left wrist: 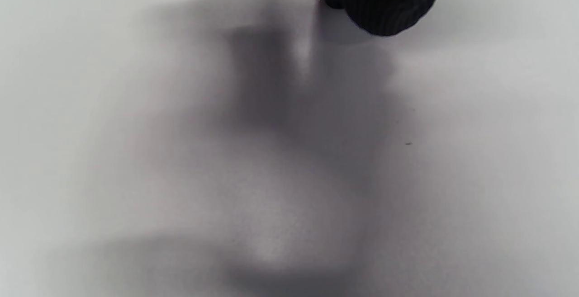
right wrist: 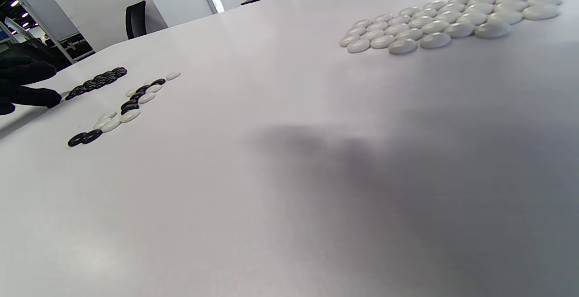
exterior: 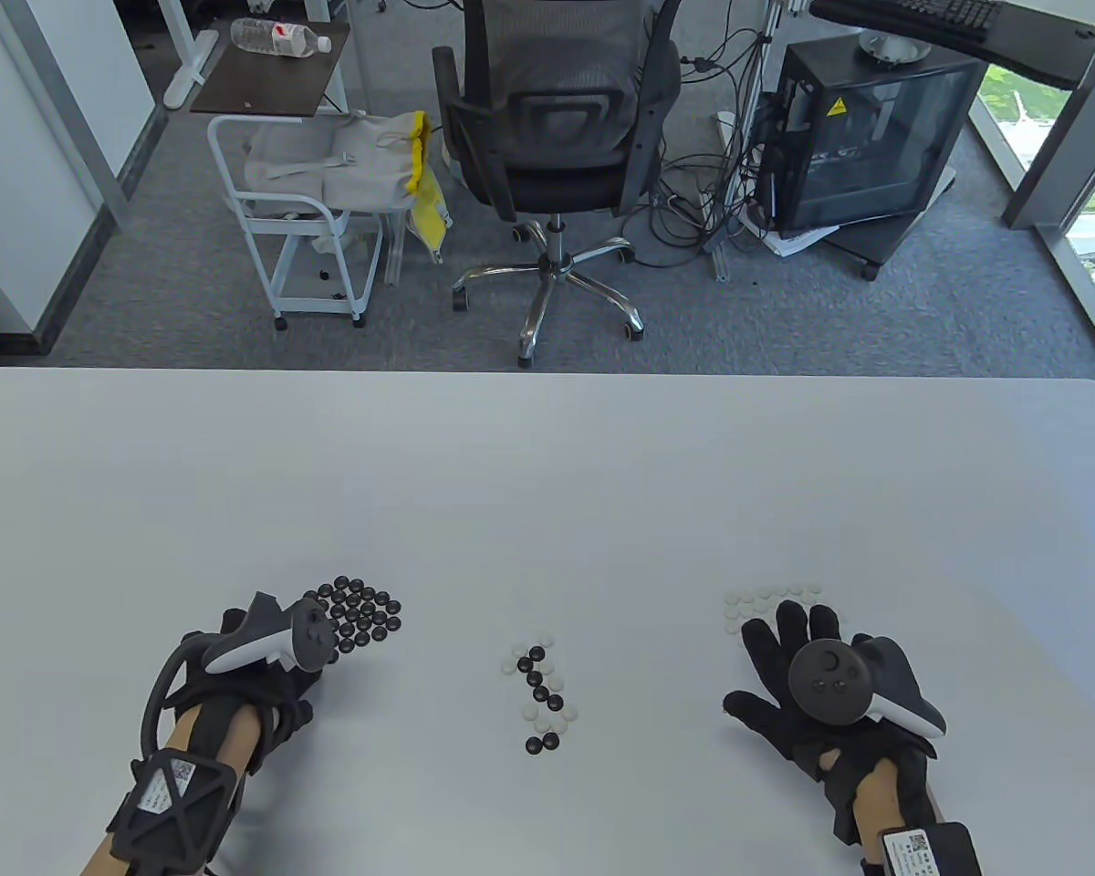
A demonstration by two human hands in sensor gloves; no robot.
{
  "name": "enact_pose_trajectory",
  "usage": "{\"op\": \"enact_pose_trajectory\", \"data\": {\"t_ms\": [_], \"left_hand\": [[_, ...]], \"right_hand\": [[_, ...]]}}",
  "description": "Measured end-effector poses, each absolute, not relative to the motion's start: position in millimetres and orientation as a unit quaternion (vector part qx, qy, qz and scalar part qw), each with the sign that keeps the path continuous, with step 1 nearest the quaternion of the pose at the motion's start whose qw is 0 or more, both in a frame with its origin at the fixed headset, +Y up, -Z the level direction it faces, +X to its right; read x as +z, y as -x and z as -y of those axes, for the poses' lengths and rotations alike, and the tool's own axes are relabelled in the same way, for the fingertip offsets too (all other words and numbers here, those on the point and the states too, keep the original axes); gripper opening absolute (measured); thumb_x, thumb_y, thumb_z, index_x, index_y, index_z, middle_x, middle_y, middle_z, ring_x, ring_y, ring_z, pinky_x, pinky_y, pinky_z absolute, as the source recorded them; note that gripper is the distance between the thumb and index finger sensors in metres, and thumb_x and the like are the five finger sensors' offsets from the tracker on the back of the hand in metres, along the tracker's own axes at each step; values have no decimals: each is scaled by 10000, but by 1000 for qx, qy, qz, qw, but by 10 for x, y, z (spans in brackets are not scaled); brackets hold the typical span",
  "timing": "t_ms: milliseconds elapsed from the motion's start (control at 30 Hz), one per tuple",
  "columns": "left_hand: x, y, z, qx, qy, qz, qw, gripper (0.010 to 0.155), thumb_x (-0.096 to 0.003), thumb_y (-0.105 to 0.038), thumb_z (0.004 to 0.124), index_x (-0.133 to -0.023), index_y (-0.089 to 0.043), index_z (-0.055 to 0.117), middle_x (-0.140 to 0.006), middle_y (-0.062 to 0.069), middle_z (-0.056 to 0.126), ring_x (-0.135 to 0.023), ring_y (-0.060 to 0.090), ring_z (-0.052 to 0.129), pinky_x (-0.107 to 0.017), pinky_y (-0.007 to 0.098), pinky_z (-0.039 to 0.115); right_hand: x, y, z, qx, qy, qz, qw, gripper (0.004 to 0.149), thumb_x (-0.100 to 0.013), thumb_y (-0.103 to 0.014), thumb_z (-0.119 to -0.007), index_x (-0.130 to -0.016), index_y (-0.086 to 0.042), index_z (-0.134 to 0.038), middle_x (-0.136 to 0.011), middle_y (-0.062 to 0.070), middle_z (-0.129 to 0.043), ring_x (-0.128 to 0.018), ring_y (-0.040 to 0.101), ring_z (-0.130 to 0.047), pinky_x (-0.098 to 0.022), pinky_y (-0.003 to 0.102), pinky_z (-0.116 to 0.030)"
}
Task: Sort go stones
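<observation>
Three groups of Go stones lie on the white table (exterior: 547, 474). A black pile (exterior: 362, 613) sits at the left, a white pile (exterior: 771, 602) at the right, and a mixed line of black and white stones (exterior: 543, 693) between them. My left hand (exterior: 315, 659) rests beside the black pile's near edge, its fingers mostly hidden under the tracker. The right wrist view shows those left fingers (right wrist: 31, 94) stretched toward the black pile (right wrist: 97, 80). My right hand (exterior: 771, 657) lies with fingers spread just below the white pile, holding nothing. That view also shows the white pile (right wrist: 448, 21) and the mixed line (right wrist: 122, 107).
Only a gloved fingertip (left wrist: 375, 3) and blurred table surface show in the left wrist view. Beyond the table's far edge stand an office chair (exterior: 557, 137), a white cart (exterior: 301, 210) and a computer case (exterior: 867, 137).
</observation>
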State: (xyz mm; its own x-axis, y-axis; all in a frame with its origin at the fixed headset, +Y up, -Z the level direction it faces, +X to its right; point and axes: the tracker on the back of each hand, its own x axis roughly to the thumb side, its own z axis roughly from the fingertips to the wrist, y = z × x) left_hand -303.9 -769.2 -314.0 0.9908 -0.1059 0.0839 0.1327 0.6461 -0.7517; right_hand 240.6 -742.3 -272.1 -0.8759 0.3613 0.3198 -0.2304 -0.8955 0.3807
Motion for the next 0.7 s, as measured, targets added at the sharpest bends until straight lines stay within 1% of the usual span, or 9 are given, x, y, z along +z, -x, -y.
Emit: {"op": "enact_pose_trajectory", "data": {"t_ms": [233,400,467,533,600,700], "left_hand": [[-3237,3049,7744,-53,417,13,908,640,-579,-402,623,-1123,-349,289,-1056,254,-154,-900,521,-170,-559,797,40],[-3279,3035,7724,-41,414,13,909,636,-581,-399,620,-1127,-349,297,-1051,250,-167,-896,519,-179,-559,797,35],[-3289,3022,7627,-33,396,11,918,651,-581,-418,611,-1131,-341,271,-1052,239,-179,-893,514,-192,-560,794,26],[-3287,3010,7487,-22,368,11,930,701,-578,-462,604,-1142,-302,219,-1064,225,-177,-895,510,-198,-562,794,21],[-3264,2983,7259,-13,327,18,945,764,-576,-490,600,-1147,-244,156,-1071,230,-177,-897,510,-207,-564,793,13],[-3194,2903,6928,-3,256,46,965,808,-579,-508,595,-1141,-213,96,-1078,238,-196,-902,509,-215,-573,793,7]], "right_hand": [[-2717,-2409,7421,954,-193,-171,156,836,-619,-506,-587,-1163,38,-257,-1089,456,-46,-916,686,4,-506,878,-62],[-2721,-2415,7422,954,-193,-170,157,838,-620,-505,-587,-1162,39,-253,-1088,458,-46,-918,684,3,-506,878,-63],[-2722,-2415,7423,954,-193,-170,158,837,-620,-505,-587,-1162,37,-253,-1088,457,-47,-917,686,4,-507,878,-63],[-2722,-2415,7423,954,-193,-170,158,837,-621,-505,-587,-1162,37,-249,-1088,458,-45,-917,685,4,-507,878,-64],[-2726,-2415,7430,953,-194,-168,159,839,-620,-506,-586,-1161,37,-247,-1088,458,-43,-917,686,6,-509,878,-64],[-2726,-2412,7429,953,-196,-168,160,843,-620,-506,-584,-1159,37,-232,-1087,458,-39,-918,684,6,-511,879,-65]]}}
